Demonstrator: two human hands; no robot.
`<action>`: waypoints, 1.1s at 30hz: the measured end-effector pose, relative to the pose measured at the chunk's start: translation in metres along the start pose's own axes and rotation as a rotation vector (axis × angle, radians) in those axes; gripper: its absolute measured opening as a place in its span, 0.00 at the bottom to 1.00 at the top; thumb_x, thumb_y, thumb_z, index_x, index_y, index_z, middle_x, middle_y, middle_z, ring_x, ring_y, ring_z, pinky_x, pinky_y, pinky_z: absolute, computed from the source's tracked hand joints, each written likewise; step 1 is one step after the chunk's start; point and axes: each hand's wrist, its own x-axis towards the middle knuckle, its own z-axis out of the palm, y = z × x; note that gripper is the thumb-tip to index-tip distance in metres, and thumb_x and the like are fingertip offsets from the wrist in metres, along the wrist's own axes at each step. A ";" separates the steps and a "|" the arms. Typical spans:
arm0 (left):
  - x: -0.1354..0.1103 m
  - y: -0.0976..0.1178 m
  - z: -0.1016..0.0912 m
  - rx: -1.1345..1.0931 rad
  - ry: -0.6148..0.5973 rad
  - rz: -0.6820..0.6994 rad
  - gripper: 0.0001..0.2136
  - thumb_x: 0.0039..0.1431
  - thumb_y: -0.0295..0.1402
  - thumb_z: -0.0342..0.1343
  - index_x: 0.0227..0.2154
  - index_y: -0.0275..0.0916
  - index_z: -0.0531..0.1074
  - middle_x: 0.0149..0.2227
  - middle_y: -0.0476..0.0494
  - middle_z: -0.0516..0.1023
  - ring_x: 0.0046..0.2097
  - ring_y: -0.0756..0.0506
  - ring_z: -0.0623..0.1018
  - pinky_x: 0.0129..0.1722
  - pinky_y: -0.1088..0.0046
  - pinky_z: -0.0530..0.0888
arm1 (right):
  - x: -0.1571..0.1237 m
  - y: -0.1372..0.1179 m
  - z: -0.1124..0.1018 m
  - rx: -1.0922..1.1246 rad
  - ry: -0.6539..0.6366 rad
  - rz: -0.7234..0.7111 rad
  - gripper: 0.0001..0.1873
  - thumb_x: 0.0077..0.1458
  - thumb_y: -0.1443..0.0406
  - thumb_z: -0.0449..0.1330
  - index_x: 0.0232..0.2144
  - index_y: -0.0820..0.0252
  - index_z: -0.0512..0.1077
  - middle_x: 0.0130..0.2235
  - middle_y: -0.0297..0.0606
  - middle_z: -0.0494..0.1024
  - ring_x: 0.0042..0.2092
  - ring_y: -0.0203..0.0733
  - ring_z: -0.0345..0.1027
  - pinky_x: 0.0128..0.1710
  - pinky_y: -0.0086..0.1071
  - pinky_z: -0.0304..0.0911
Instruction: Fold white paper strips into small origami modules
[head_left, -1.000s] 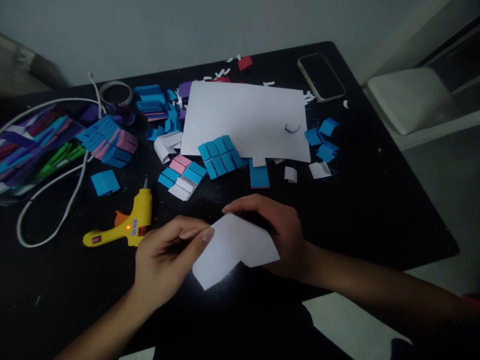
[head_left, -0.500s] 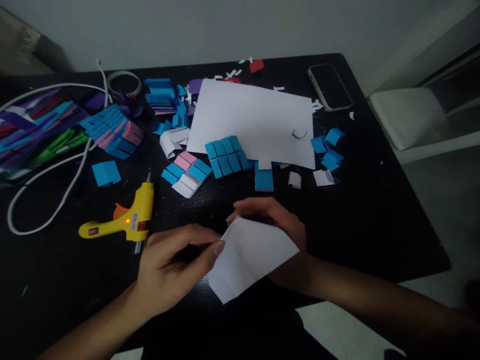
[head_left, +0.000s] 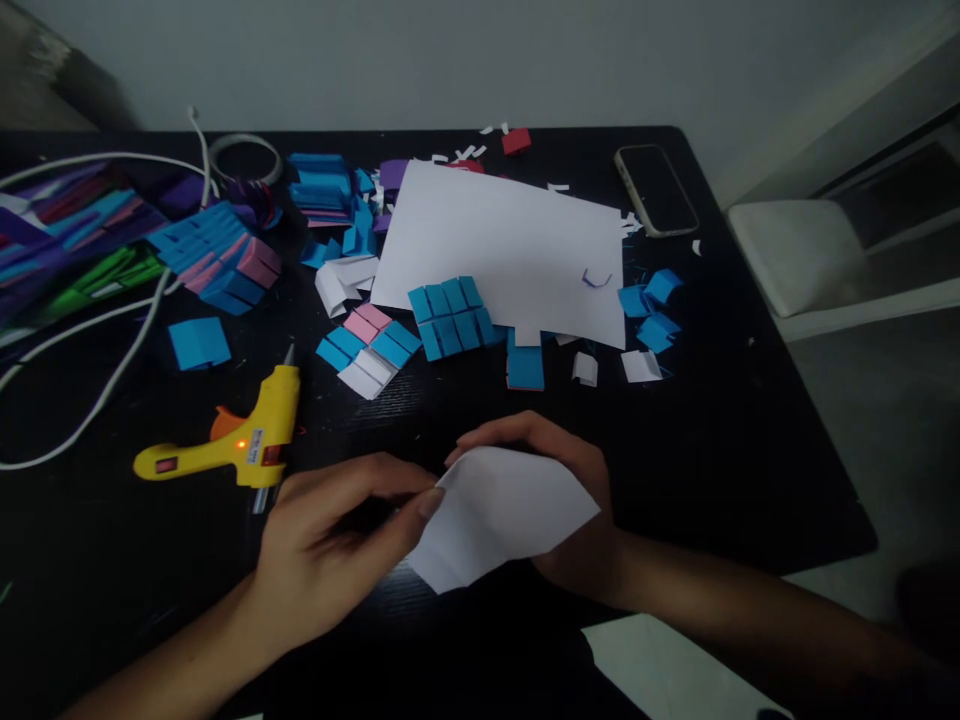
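Note:
Both my hands hold a folded white paper piece [head_left: 502, 515] just above the near edge of the black table [head_left: 750, 440]. My left hand [head_left: 330, 545] pinches its left corner between thumb and fingertips. My right hand [head_left: 570, 500] is curled behind and under the paper's right side, mostly hidden by it. A yellow glue gun [head_left: 232, 445] with a lit orange light lies to the left of my left hand.
A large white sheet [head_left: 510, 245] lies mid-table with small folded blue squares [head_left: 450, 315] glued along its near edge. Loose blue, pink and white folded pieces, a stack of coloured paper [head_left: 82, 250], a white cable [head_left: 112, 370] and a phone [head_left: 656, 190] surround it.
The paper piece has turned and shifted slightly right and toward me between my hands. The view has tilted, so the table items sit a little lower and further left.

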 end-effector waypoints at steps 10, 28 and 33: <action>0.001 0.000 0.000 0.004 0.018 -0.006 0.06 0.62 0.24 0.63 0.38 0.41 0.76 0.32 0.53 0.82 0.31 0.54 0.81 0.31 0.82 0.78 | -0.004 0.004 0.003 0.087 0.038 0.028 0.11 0.61 0.65 0.65 0.47 0.56 0.76 0.45 0.38 0.85 0.45 0.41 0.82 0.43 0.33 0.77; -0.001 -0.001 0.003 -0.066 0.012 -0.048 0.07 0.61 0.23 0.62 0.38 0.42 0.77 0.32 0.52 0.82 0.31 0.53 0.81 0.30 0.81 0.78 | -0.013 0.017 0.003 0.035 -0.021 -0.160 0.21 0.58 0.67 0.66 0.51 0.51 0.66 0.50 0.41 0.82 0.50 0.47 0.80 0.47 0.42 0.77; 0.001 -0.002 0.000 -0.077 0.072 -0.095 0.06 0.60 0.22 0.62 0.35 0.40 0.76 0.29 0.52 0.79 0.27 0.54 0.76 0.26 0.81 0.74 | -0.004 0.007 0.001 0.066 -0.039 -0.008 0.22 0.55 0.71 0.64 0.51 0.53 0.69 0.49 0.39 0.82 0.49 0.44 0.79 0.46 0.36 0.76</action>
